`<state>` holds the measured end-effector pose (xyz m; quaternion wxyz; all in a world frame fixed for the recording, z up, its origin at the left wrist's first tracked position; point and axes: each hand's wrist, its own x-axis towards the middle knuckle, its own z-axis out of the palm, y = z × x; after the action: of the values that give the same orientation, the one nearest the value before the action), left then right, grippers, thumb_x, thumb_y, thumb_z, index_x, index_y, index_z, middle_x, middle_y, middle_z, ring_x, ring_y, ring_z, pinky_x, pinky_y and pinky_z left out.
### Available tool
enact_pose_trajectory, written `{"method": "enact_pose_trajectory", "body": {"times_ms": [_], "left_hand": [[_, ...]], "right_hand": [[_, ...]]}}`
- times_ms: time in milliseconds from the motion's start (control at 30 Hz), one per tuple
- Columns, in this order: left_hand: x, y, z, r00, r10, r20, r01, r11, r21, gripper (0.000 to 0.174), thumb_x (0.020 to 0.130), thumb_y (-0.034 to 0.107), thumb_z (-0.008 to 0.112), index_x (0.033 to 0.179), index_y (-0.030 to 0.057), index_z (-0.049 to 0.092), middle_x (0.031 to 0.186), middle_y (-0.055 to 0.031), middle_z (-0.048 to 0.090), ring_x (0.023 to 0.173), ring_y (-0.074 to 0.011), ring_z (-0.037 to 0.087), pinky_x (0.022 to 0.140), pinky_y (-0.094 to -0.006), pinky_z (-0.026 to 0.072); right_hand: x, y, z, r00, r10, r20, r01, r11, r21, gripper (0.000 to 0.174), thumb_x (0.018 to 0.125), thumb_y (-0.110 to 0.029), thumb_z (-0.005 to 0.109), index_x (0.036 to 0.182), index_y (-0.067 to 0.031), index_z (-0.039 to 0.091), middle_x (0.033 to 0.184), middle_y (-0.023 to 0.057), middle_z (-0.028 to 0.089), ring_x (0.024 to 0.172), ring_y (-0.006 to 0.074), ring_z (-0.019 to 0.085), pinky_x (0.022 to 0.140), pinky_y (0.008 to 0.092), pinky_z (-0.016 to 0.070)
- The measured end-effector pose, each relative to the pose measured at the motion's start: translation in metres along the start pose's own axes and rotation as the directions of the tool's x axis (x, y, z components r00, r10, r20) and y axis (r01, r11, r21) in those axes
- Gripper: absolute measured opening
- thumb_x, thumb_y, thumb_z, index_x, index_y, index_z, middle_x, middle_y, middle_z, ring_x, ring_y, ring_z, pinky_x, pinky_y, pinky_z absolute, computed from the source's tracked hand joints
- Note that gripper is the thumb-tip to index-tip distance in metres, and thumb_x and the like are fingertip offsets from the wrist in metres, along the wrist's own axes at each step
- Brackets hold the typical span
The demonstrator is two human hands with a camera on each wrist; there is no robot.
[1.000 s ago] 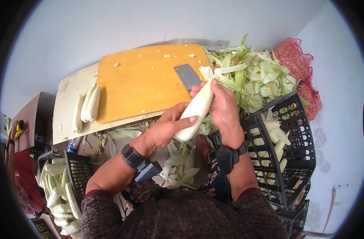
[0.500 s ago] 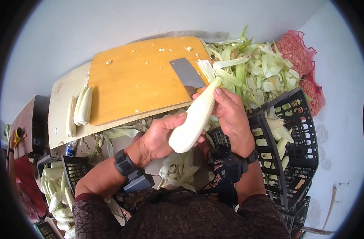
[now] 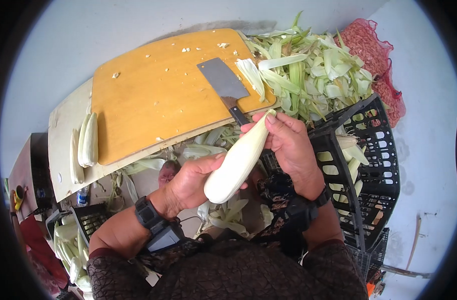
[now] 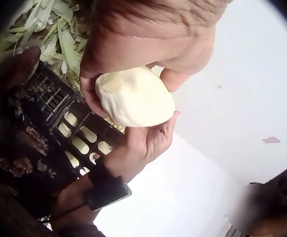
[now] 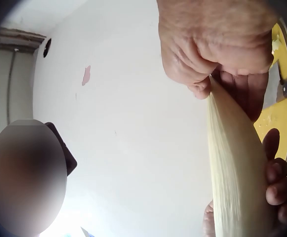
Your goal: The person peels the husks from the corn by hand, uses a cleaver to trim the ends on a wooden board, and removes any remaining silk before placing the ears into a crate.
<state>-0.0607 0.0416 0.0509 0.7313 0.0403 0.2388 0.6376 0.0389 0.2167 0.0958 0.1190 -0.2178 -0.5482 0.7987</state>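
Both hands hold a pale ear of corn (image 3: 237, 162), still wrapped in smooth inner husk, in front of the board. My left hand (image 3: 192, 184) grips its thick rounded end, thumb on top and fingers beneath. That end faces the left wrist view. At the narrow end, my right hand (image 3: 292, 150) pinches the tip between thumb and fingers; the right wrist view shows the husk tapering into that grip. A cleaver (image 3: 222, 80) lies on the yellow cutting board (image 3: 148, 95) just beyond the right hand, its dark handle over the near edge.
Several ears (image 3: 90, 140) lie left of the board. Loose husks (image 3: 323, 75) are heaped at its right, beside a red mesh sack (image 3: 364, 55). A black crate (image 3: 350, 192) with corn stands at my right, another crate (image 3: 88, 220) at lower left. Husks also litter the floor.
The ear has come down and slightly left, with both hands still on it. The board and cleaver sit higher and further left in view, and the cleaver's handle now shows.
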Motion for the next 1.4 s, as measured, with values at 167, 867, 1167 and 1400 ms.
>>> {"method": "enact_pose_trajectory", "body": {"times_ms": [167,867,1167,1400], "left_hand": [[0.002,-0.004,0.0,0.994,0.083,-0.072,-0.068,0.98,0.187,0.06,0.081,0.04,0.056,0.123,-0.0002,0.041,0.107,-0.0128,0.055,0.091,-0.0233,0.058,0.079,-0.0322,0.0472],[-0.005,-0.003,0.011,0.994,0.028,0.108,-0.042,0.99,0.132,0.054,0.09,0.04,0.039,0.122,-0.0038,0.04,0.103,-0.0226,0.056,0.088,-0.0323,0.06,0.081,-0.0361,0.047],[0.001,0.0,0.008,0.981,0.012,0.192,-0.016,1.0,0.021,0.054,0.091,0.039,0.038,0.12,-0.0061,0.043,0.101,-0.026,0.057,0.088,-0.0327,0.06,0.081,-0.0363,0.0468],[0.002,-0.003,0.007,0.984,-0.006,0.177,-0.013,0.994,0.105,0.051,0.091,0.039,0.04,0.121,-0.0018,0.042,0.1,-0.022,0.058,0.084,-0.0281,0.061,0.077,-0.0337,0.0489]], "right_hand": [[-0.004,0.002,-0.004,1.0,-0.015,-0.011,0.015,0.998,-0.053,0.028,0.091,-0.018,0.045,0.102,0.0061,0.053,0.093,0.0218,0.061,0.084,0.0263,0.063,0.075,0.035,0.051],[-0.018,-0.013,-0.031,0.988,-0.142,-0.054,0.143,0.989,0.027,0.043,0.093,-0.032,0.038,0.1,0.0074,0.053,0.092,0.0257,0.061,0.082,0.029,0.063,0.07,0.0366,0.0523],[-0.024,-0.012,-0.024,0.964,-0.228,0.138,0.225,0.974,0.031,0.034,0.092,-0.021,0.041,0.11,0.0069,0.05,0.097,0.0242,0.06,0.088,0.0277,0.062,0.077,0.0362,0.0508],[-0.025,-0.009,-0.025,0.982,-0.16,0.104,0.164,0.986,-0.032,0.025,0.09,-0.015,0.046,0.1,0.0059,0.054,0.093,0.0215,0.061,0.085,0.0246,0.063,0.076,0.0349,0.0514]]}}
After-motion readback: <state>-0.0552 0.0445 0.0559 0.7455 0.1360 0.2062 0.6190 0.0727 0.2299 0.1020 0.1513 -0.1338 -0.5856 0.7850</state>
